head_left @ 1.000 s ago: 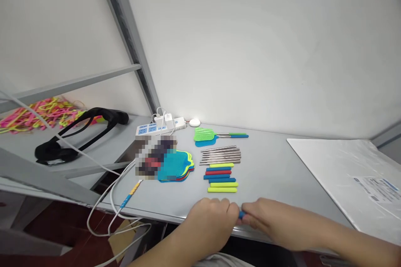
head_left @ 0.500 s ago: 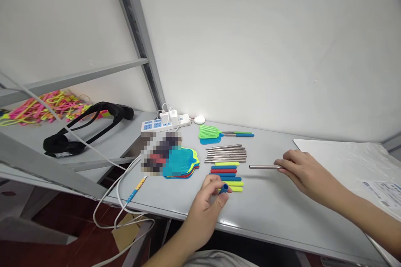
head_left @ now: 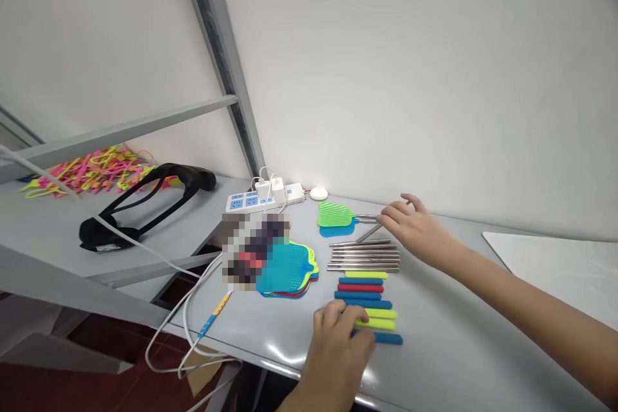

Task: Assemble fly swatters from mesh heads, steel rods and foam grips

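At the near end of a row of coloured handle sleeves, my left hand (head_left: 340,341) has its curled fingers on the left end of a blue handle sleeve (head_left: 389,338), which lies on the table. Yellow sleeves (head_left: 379,314), a red one (head_left: 360,288) and other blue ones lie just beyond it. My right hand (head_left: 408,222) is closed on a thin metal tube (head_left: 369,232), tilted above the bundle of metal tubes (head_left: 364,256). Behind it lie assembled fly swatters with a green head (head_left: 335,214) and a blue head. Loose swatter heads (head_left: 290,268) are stacked to the left.
A white power strip (head_left: 265,198) with chargers and a round white device (head_left: 318,193) stand by the wall. White cables (head_left: 186,309) hang over the front edge. A black headset-like frame (head_left: 145,206) sits on the left shelf. A white sheet (head_left: 545,264) covers the right side.
My left hand has brought the blue sleeve down to the near end of the row. My right hand has moved left and away from me with the metal tube. The view has shifted slightly.
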A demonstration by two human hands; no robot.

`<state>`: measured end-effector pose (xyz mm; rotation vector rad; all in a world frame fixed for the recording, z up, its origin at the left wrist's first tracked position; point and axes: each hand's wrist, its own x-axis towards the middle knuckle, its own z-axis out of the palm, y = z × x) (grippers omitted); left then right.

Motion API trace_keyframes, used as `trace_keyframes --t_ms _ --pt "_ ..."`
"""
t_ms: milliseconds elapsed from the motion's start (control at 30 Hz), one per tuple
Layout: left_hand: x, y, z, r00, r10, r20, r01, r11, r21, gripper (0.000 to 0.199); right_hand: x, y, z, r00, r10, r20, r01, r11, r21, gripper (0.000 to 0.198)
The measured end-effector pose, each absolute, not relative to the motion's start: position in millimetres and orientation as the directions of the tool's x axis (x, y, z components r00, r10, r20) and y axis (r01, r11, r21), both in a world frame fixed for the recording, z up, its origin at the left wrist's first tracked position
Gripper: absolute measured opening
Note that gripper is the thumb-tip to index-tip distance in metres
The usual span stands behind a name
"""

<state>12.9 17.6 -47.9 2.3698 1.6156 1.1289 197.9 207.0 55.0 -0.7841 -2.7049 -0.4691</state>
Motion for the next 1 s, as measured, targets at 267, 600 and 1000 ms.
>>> trace_keyframes --t_ms 267,600,1000 --pt "31 27 -85 0.149 0.713 0.685 0.836 -0.46 0.298 0.022 151 230 67 -0.99 0.141 0.012 0.109 0.701 0.704 0.027" --pt "51 42 -120 -0.186 0.771 0.609 0.768 -0.273 0.579 0.01 110 222 23 -0.97 -0.124 -0.209 -0.214 0.843 0.493 0.006" --pt "20 46 -74 0.267 0.726 0.633 0.837 -0.5 0.221 0.019 155 298 8 -0.84 0.54 0.042 0.54 0.841 -0.009 0.02"
